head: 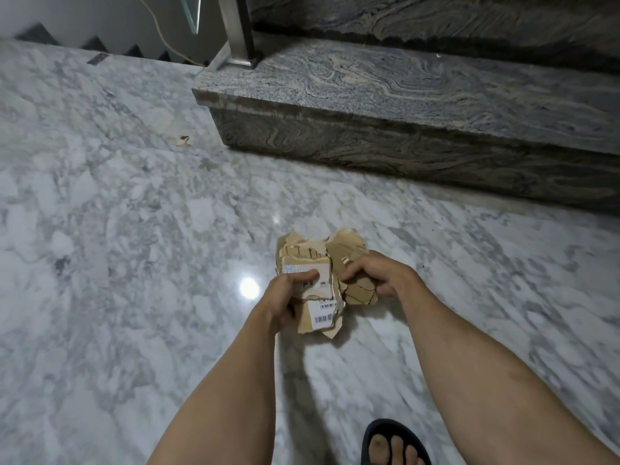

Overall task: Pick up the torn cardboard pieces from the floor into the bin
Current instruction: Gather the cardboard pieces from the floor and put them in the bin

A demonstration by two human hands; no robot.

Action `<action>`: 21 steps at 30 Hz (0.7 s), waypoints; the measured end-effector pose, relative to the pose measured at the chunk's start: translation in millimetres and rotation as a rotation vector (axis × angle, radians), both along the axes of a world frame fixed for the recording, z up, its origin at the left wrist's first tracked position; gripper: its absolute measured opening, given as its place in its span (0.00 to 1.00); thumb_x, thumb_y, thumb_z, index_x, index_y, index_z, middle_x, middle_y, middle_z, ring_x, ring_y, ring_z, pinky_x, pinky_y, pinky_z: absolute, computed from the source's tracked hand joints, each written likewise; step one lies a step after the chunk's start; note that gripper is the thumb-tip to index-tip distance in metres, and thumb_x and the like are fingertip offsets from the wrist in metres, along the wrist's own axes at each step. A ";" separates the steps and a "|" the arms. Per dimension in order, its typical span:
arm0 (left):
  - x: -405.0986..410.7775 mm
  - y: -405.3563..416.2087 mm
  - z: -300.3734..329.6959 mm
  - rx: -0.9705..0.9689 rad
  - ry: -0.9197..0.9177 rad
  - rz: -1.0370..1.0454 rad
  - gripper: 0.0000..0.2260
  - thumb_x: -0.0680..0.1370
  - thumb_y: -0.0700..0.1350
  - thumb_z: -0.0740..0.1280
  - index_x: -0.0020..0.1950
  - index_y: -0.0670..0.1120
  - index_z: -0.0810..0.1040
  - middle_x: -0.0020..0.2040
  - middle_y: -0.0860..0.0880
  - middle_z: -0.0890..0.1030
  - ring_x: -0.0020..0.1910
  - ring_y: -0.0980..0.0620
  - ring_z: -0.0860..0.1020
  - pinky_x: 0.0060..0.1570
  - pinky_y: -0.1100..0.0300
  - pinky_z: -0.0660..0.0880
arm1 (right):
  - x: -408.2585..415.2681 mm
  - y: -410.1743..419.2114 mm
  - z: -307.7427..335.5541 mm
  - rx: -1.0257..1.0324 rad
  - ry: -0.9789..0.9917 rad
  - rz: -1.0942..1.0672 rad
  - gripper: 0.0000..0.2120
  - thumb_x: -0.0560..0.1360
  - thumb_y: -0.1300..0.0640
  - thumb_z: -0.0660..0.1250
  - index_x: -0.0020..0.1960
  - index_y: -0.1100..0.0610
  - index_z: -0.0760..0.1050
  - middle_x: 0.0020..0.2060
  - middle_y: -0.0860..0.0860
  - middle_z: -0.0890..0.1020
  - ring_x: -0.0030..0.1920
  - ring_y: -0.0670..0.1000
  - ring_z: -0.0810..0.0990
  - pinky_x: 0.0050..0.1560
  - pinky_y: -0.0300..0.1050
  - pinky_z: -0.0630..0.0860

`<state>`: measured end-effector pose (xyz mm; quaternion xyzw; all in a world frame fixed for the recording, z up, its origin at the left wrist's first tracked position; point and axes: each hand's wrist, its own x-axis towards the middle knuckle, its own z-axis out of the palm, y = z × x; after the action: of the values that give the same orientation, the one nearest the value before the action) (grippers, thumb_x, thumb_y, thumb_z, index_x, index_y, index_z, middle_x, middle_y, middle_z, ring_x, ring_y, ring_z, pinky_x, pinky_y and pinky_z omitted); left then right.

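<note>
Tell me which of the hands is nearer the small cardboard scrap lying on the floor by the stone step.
Left. The left hand sits closer to the cardboard scrap, which lies ahead and to its left; the right hand is farther right. Both grip the cardboard bundle.

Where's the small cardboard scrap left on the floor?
The small cardboard scrap lies upper left on the marble floor, just left of the stone step's corner.

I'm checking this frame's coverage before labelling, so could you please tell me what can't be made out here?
- Bin: nowhere in the head view.
- Bundle of cardboard pieces: piece count hidden by overlap, left hand and right hand.
- Barcode label: print too small.
- Scrap on the floor: too small to identify.
</note>
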<state>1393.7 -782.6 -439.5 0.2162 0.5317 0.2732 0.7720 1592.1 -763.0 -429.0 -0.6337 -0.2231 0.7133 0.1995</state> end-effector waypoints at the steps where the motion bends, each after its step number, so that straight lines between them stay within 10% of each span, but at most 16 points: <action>1: 1.8 2.8 3.8 0.009 -0.033 0.039 0.16 0.75 0.38 0.69 0.63 0.40 0.79 0.54 0.38 0.85 0.49 0.38 0.84 0.50 0.46 0.81 | -1.4 -0.2 -0.8 0.005 0.059 -0.046 0.10 0.71 0.75 0.65 0.47 0.65 0.79 0.41 0.61 0.84 0.39 0.59 0.85 0.43 0.52 0.83; 9: 4.9 16.3 21.0 -0.005 -0.194 0.141 0.08 0.79 0.39 0.65 0.56 0.42 0.81 0.48 0.40 0.86 0.43 0.41 0.86 0.45 0.46 0.82 | -19.5 4.6 8.2 0.128 0.026 -0.094 0.12 0.71 0.76 0.60 0.44 0.63 0.78 0.31 0.58 0.82 0.27 0.53 0.81 0.25 0.41 0.76; 21: -15.2 51.4 38.9 0.019 -0.269 0.262 0.11 0.78 0.36 0.67 0.60 0.42 0.79 0.51 0.40 0.86 0.49 0.41 0.85 0.49 0.42 0.82 | -0.6 45.4 40.9 0.182 0.014 -0.144 0.08 0.73 0.74 0.65 0.47 0.63 0.78 0.33 0.57 0.85 0.31 0.55 0.85 0.33 0.49 0.84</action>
<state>1378.5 -731.2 -400.6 0.1137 0.4447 0.4027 0.7919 1591.4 -717.6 -388.1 -0.6224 -0.2393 0.6785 0.3084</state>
